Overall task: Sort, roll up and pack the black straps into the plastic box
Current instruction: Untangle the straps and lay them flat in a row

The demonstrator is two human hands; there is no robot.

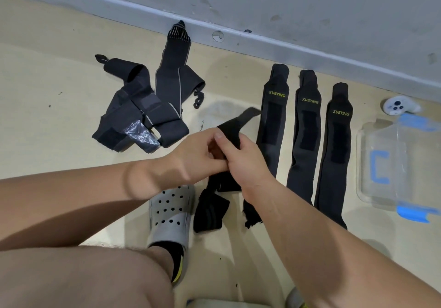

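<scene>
Both hands meet above the floor in the middle of the view. My left hand (191, 157) and my right hand (241, 162) both pinch one black strap (229, 131), whose loose ends hang down to the floor (210, 210). To the right lie three flat black straps marked XUEYING, side by side: one (272, 116), a second (305, 136), a third (336, 145). A tangled heap of black straps (148, 107) lies at the left. The clear plastic box (391, 164) with blue clips stands at the far right.
A white controller (398, 106) lies by the grey wall base (238, 35) behind the box. My grey clog (171, 214) and bare knee fill the lower left. A clear lid with blue clips (420, 164) overlaps the box.
</scene>
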